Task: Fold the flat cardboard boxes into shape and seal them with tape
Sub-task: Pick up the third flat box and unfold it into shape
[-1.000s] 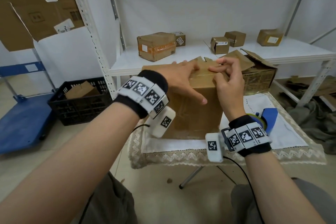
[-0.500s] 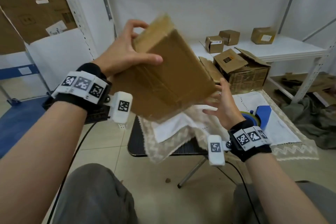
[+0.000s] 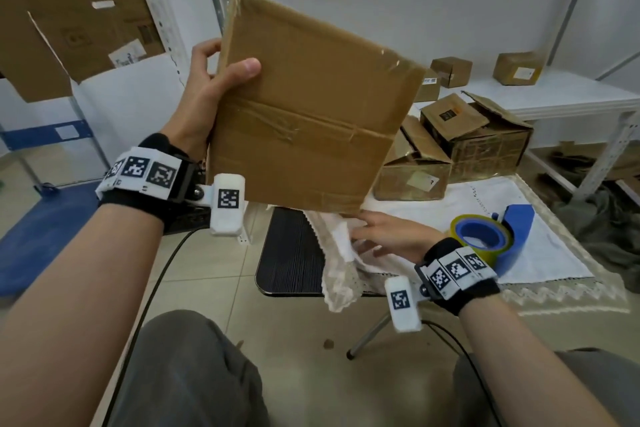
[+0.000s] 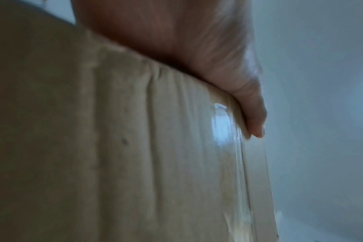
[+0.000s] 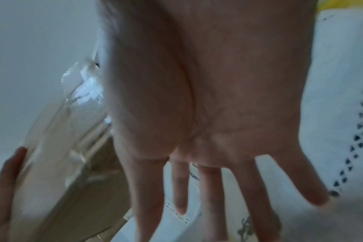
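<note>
The taped box (image 3: 304, 114) is held up in the air, tilted, above the near-left corner of the surface (image 3: 294, 253), its taped seam facing the camera. The left hand (image 3: 207, 97) clamps its 9 o'clock edge, thumb across the near face and fingers curled round behind. It looks light, since one hand carries it, and stiff enough to keep its shape. The glossy tape over the seam and corners is probably slick, so bare cardboard along an edge or at a corner seems the surer hold. Just below its 5 o'clock corner the right hand (image 3: 391, 236) lies with fingers spread and straight on the rumpled white cloth (image 3: 554, 253), holding nothing. At 3 o'clock from that hand sits the blue tape dispenser (image 3: 491, 239). Beyond, at about 1 o'clock, open boxes (image 3: 474, 142) stand with flaps up.
</note>
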### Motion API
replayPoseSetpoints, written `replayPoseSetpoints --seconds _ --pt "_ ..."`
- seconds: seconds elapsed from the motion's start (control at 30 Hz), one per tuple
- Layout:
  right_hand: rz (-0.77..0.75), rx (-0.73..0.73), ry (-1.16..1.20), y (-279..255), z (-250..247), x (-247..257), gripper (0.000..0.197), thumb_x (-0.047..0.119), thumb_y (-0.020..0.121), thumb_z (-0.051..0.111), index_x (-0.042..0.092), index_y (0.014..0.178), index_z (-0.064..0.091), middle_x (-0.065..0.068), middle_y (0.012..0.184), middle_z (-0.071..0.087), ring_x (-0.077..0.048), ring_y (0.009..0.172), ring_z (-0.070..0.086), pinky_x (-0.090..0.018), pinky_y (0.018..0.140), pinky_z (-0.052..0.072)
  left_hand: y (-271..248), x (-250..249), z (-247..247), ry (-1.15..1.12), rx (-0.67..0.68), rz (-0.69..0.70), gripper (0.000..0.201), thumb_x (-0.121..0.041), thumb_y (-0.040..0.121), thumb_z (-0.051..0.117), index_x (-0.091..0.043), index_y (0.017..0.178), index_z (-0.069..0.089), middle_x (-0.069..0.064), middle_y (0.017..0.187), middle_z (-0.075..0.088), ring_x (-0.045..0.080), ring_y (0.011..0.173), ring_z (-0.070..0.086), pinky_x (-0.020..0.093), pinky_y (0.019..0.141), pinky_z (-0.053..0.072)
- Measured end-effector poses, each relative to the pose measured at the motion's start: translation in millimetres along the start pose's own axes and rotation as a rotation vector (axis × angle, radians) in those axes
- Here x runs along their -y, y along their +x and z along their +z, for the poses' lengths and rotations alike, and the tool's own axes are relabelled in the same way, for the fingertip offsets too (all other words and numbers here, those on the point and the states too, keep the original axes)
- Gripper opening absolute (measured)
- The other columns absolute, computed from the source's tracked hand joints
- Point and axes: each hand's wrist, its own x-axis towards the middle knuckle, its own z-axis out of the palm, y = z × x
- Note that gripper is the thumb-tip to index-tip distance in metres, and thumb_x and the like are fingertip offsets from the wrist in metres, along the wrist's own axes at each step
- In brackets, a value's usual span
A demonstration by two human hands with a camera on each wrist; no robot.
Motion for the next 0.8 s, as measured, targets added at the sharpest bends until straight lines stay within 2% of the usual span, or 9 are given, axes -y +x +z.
replayPoseSetpoints --seconds 0.1,0.17,0.23,0.33,0.4,0.5,0.57,0.7,0.8 --pt "-0.094 0.127 -0.046 -4 1 3 0.045 0.025 0.103 0.06 0.035 0.146 0.05 0.01 0.123 0.069 -0.006 0.11 0.062 -0.009 0.083 0.044 6 5 -3 -0.183 -0.034 0.003 0.087 -0.05 0.08 0.075 -0.015 0.147 0.032 0.012 0.135 0.062 0.027 0.114 0.069 0.045 0.089 0.059" --pt "-0.14 0.081 -0.072 -4 1 4 0.045 0.029 0.102 0.061 0.035 0.145 0.052 0.013 0.137 0.063 -0.006 0.128 0.056 -0.024 0.101 0.046 12 11 -4 -0.297 -0.023 -0.041 0.096 -0.053 0.076 0.081 -0.013 0.149 0.035 0.017 0.139 0.06 0.036 0.12 0.064 0.055 0.095 0.055" --pt "-0.174 -0.099 0.084 -3 -2 7 0.044 0.025 0.1 0.064 0.028 0.143 0.054 0.011 0.134 0.066 -0.01 0.127 0.058 -0.045 0.112 0.043 14 19 1 -0.362 0.008 -0.098 0.098 -0.054 0.074 0.083 -0.014 0.15 0.036 0.018 0.141 0.058 0.04 0.124 0.061 0.061 0.098 0.051" --pt "-0.328 -0.164 0.537 -9 -11 8 0.031 0.016 0.091 0.072 0.008 0.12 0.064 -0.008 0.134 0.066 -0.025 0.131 0.058 -0.059 0.11 0.044 8 35 21 -0.436 -0.032 -0.119 0.097 -0.054 0.073 0.084 -0.014 0.149 0.038 0.018 0.14 0.06 0.039 0.123 0.062 0.059 0.097 0.053" --pt "-0.438 -0.121 0.732 -11 -16 7 0.055 0.023 0.083 0.076 0.006 0.13 0.055 -0.016 0.141 0.057 -0.033 0.136 0.053 -0.06 0.108 0.046 1 49 36 -0.518 -0.095 -0.118 0.095 -0.055 0.074 0.083 -0.014 0.148 0.041 0.017 0.139 0.061 0.035 0.122 0.064 0.054 0.095 0.055" --pt "-0.499 -0.137 0.845 -8 -23 6 0.107 0.043 0.076 0.086 0.011 0.156 0.023 -0.019 0.145 0.048 -0.036 0.134 0.052 -0.063 0.107 0.045 -10 71 54 -0.659 -0.1 -0.156 0.084 -0.05 0.083 0.077 -0.015 0.15 0.041 0.015 0.139 0.061 0.033 0.126 0.061 0.052 0.098 0.054" --pt "-0.485 -0.213 0.852 -11 -27 7 0.12 0.06 0.069 0.086 0.013 0.158 0.021 -0.018 0.142 0.052 -0.038 0.131 0.055 -0.06 0.104 0.049 -20 87 64 -0.668 -0.063 -0.206 0.076 -0.046 0.087 0.072 -0.015 0.15 0.042 0.013 0.137 0.063 0.031 0.127 0.06 0.049 0.097 0.054" --pt "-0.46 -0.412 0.885 -17 -30 5 0.119 0.063 0.062 0.088 0.02 0.156 0.029 0.001 0.123 0.065 -0.011 0.093 0.071 -0.034 0.079 0.059 -42 124 77 -0.646 0.008 -0.311 0.082 -0.046 0.078 0.079 -0.019 0.148 0.045 0.012 0.137 0.063 0.034 0.13 0.055 0.052 0.093 0.054" --pt "-0.445 -0.531 0.831 -13 -33 -4 0.099 0.044 0.073 0.083 0.029 0.153 0.027 0.001 0.136 0.061 -0.016 0.114 0.065 -0.051 0.101 0.054 -54 149 80 -0.725 0.054 -0.358 0.093 -0.044 0.071 0.085 -0.019 0.149 0.043 0.016 0.142 0.057 0.037 0.134 0.05 0.064 0.104 0.044"
